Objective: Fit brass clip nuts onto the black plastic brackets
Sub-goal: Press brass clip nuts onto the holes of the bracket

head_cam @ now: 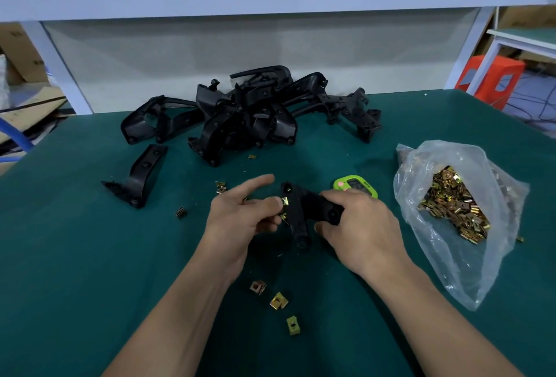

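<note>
No text can be read. The green timer (356, 187) just beyond the right hand (358, 226) has a blurred display; marks on the box (21, 54) far left are illegible.

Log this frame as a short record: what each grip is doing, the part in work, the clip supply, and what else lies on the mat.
left grip: pinches a clip at the bracket's edge, index finger straight
right grip: holds the bracket
supply: open bag of clips, right side of the mat
loose clips: three near the forearms, a few farther out
pile: black brackets, far centre
lone bracket: left of the hands, apart from the pile
other: green timer behind the right grip
</note>
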`<action>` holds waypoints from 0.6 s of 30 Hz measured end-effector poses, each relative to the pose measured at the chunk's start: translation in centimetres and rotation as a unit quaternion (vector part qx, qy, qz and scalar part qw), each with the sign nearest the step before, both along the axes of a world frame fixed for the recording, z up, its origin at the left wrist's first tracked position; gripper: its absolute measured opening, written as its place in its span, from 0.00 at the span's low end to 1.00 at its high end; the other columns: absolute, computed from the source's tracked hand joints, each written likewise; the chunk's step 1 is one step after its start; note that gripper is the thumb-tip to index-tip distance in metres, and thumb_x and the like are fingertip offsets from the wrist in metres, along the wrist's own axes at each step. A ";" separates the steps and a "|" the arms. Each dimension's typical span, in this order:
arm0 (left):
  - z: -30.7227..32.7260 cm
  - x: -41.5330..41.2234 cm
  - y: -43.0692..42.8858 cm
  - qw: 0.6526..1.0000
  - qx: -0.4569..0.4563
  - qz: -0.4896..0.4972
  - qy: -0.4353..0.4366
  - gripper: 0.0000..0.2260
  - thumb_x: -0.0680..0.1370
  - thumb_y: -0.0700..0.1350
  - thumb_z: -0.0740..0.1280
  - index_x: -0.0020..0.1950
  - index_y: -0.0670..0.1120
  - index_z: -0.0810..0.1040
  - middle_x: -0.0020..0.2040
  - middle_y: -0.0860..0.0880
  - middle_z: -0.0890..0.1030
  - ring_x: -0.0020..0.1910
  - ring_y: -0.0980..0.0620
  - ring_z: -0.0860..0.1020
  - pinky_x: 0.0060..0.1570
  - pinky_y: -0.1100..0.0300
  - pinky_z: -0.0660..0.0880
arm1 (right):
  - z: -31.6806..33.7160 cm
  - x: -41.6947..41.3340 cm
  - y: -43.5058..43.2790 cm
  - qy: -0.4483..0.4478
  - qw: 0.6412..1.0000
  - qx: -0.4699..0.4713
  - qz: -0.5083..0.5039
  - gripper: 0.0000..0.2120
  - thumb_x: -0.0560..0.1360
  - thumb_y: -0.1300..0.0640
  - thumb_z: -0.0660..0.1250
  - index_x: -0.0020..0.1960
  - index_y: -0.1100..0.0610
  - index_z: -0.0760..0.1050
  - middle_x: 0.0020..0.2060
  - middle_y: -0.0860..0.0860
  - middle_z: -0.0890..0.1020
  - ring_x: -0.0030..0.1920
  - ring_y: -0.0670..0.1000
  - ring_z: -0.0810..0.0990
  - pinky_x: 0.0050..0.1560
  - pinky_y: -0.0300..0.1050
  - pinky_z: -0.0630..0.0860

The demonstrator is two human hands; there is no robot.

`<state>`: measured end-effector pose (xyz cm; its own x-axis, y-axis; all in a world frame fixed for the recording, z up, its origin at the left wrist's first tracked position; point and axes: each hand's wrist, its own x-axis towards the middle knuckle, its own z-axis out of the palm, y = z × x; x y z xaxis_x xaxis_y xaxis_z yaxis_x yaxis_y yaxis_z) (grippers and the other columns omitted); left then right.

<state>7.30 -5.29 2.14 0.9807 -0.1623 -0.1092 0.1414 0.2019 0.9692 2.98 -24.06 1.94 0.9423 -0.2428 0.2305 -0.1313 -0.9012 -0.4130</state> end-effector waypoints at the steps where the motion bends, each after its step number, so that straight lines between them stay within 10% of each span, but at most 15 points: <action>1: -0.1 -0.1 -0.2 1.000 0.012 0.002 -0.007 0.18 0.74 0.33 0.74 0.59 0.50 0.83 0.32 0.46 0.80 0.31 0.52 0.78 0.33 0.64 0.77 | 0.0 -0.1 0.1 0.005 1.000 -0.011 -0.001 0.14 0.71 0.46 0.75 0.56 0.40 0.79 0.48 0.42 0.79 0.48 0.54 0.79 0.41 0.46 0.71; 8: -0.4 -0.4 -1.1 0.996 0.057 0.043 -0.044 0.17 0.75 0.36 0.75 0.57 0.55 0.85 0.27 0.49 0.77 0.26 0.55 0.73 0.28 0.65 0.72 | -0.1 -0.3 0.5 0.005 1.000 -0.023 -0.009 0.13 0.73 0.46 0.72 0.56 0.41 0.78 0.50 0.42 0.80 0.48 0.53 0.79 0.41 0.45 0.69; 12: -0.4 0.6 -1.5 0.987 0.095 0.095 -0.083 0.10 0.78 0.42 0.73 0.53 0.56 0.86 0.42 0.57 0.87 0.39 0.62 0.82 0.41 0.68 0.77 | -0.6 0.1 0.6 -0.032 0.998 0.020 -0.045 0.11 0.73 0.43 0.71 0.54 0.42 0.77 0.49 0.42 0.80 0.41 0.52 0.75 0.39 0.45 0.66; 15: -0.9 1.3 -0.9 0.942 0.278 0.094 -0.161 0.13 0.81 0.43 0.68 0.60 0.61 0.83 0.51 0.64 0.83 0.44 0.73 0.79 0.42 0.73 0.75 | -0.8 0.6 0.1 -0.040 0.994 0.061 -0.084 0.11 0.74 0.42 0.70 0.54 0.43 0.75 0.50 0.43 0.79 0.41 0.53 0.73 0.40 0.46 0.67; 18: -1.6 1.6 -0.9 0.864 0.454 0.030 -0.214 0.16 0.81 0.45 0.67 0.67 0.59 0.79 0.61 0.55 0.80 0.53 0.63 0.79 0.56 0.58 0.78 | -1.0 0.8 -0.2 -0.034 0.993 0.074 -0.087 0.11 0.74 0.41 0.69 0.54 0.44 0.75 0.49 0.43 0.80 0.44 0.55 0.77 0.41 0.47 0.70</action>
